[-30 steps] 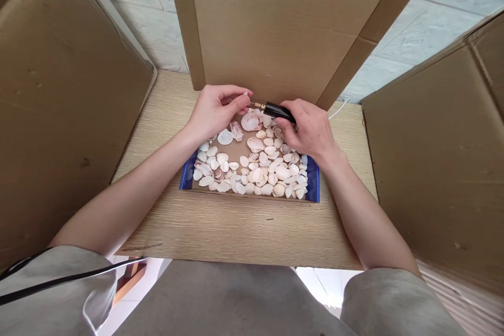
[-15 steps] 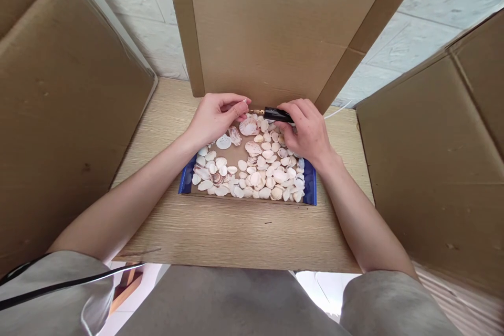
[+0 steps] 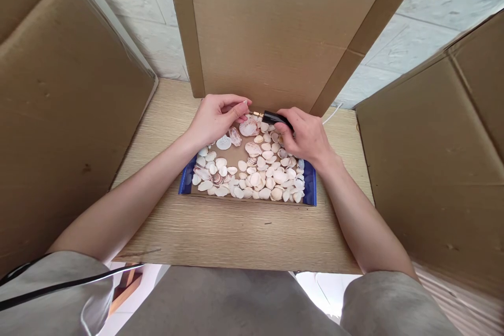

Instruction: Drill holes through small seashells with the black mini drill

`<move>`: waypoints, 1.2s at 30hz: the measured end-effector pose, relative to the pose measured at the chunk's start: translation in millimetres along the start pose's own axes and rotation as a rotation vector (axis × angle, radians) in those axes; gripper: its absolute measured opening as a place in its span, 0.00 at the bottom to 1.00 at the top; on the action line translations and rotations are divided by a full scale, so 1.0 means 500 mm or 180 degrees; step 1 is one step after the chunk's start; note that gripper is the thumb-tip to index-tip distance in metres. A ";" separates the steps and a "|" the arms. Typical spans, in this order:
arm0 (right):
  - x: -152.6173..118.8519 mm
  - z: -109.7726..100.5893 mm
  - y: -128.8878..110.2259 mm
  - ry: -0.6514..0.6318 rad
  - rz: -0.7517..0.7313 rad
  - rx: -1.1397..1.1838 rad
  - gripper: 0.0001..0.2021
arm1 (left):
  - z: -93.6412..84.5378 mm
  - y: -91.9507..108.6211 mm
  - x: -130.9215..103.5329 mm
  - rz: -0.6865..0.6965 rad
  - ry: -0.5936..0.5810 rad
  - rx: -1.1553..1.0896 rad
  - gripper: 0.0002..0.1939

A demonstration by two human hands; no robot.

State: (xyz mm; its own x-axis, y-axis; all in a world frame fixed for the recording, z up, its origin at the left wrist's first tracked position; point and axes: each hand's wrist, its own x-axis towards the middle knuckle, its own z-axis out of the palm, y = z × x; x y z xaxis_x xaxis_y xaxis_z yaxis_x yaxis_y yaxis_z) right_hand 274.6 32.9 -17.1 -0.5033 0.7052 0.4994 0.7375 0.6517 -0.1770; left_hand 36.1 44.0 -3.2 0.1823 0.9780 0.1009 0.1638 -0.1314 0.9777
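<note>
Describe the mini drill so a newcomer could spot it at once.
On the wood-grain table, find the blue-ended tray of seashells. At its far side, the right hand grips the mini drill. Unlike the pale seashells, it is black, with a gold-coloured chuck pointing toward the left hand.

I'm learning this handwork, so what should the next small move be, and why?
Probably steady the small white piece before advancing the mini drill: the left hand pinches the piece, while the right hand holds the drill with its brass-coloured chuck facing it. Whether they touch, I cannot tell.
</note>
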 end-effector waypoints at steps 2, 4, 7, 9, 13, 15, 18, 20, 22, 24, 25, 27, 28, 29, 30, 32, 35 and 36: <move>-0.002 0.000 -0.002 -0.0036 0.0028 -0.0054 0.16 | 0.000 -0.002 0.000 0.0002 -0.0024 -0.0013 0.17; -0.001 -0.001 -0.003 0.0012 0.0017 -0.0097 0.15 | 0.000 -0.001 0.001 -0.0002 -0.0002 0.0010 0.17; 0.005 -0.003 -0.002 0.0131 -0.0069 -0.0038 0.14 | 0.001 0.002 0.001 0.0004 0.0055 0.0022 0.16; 0.006 -0.003 -0.002 0.0162 -0.0077 0.0024 0.14 | 0.001 0.002 0.002 0.0011 0.0059 -0.0007 0.16; 0.000 0.000 -0.003 -0.0003 0.0008 0.0086 0.15 | 0.000 -0.003 0.002 0.0022 -0.0008 -0.0015 0.17; -0.002 0.000 -0.004 -0.0051 0.0046 0.0058 0.15 | 0.000 -0.004 0.002 0.0014 -0.0028 0.0029 0.17; 0.002 -0.002 -0.004 0.0055 -0.0032 0.0043 0.15 | -0.002 -0.003 0.001 0.0005 -0.0006 0.0083 0.18; 0.006 -0.002 -0.003 0.0175 -0.0090 0.0067 0.14 | -0.002 -0.004 0.001 0.0004 -0.0014 0.0092 0.18; 0.007 -0.002 -0.002 0.0194 -0.0089 0.0110 0.14 | -0.002 -0.005 0.001 -0.0007 -0.0031 0.0068 0.18; 0.005 0.000 -0.002 0.0080 -0.0052 0.0147 0.14 | -0.001 -0.007 0.001 -0.0022 -0.0027 0.0034 0.18; 0.003 0.001 -0.003 0.0008 -0.0025 0.0149 0.15 | -0.001 -0.007 0.001 -0.0026 -0.0027 0.0029 0.17; 0.000 0.001 -0.004 -0.0072 0.0032 0.0102 0.16 | 0.000 -0.006 0.001 -0.0024 -0.0039 0.0036 0.17; -0.001 0.001 -0.005 -0.0068 0.0047 0.0066 0.16 | 0.000 -0.005 0.001 -0.0013 -0.0040 0.0046 0.17; -0.001 0.000 -0.005 -0.0042 0.0041 0.0041 0.16 | 0.000 -0.004 0.000 0.0000 -0.0032 0.0062 0.17; 0.000 -0.001 -0.005 -0.0004 0.0020 0.0033 0.16 | -0.001 -0.003 0.000 0.0014 -0.0006 0.0076 0.17; 0.003 -0.002 -0.004 0.0096 -0.0038 0.0061 0.17 | -0.002 -0.003 0.000 0.0043 0.0056 0.0099 0.17; 0.007 0.000 0.001 0.0163 -0.0107 0.0191 0.16 | -0.002 -0.008 0.000 0.0069 -0.0149 0.0130 0.17; 0.008 0.001 0.003 0.0141 -0.0130 0.0232 0.15 | -0.002 -0.011 0.000 0.0069 -0.0271 0.0140 0.16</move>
State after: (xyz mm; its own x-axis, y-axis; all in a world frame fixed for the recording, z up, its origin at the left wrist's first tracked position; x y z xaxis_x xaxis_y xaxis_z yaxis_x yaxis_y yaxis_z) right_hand 273.7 36.7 -15.8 -0.5106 0.6656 0.5443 0.6812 0.6994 -0.2162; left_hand 34.0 44.8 -8.2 0.2676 0.9579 0.1041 0.2009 -0.1612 0.9663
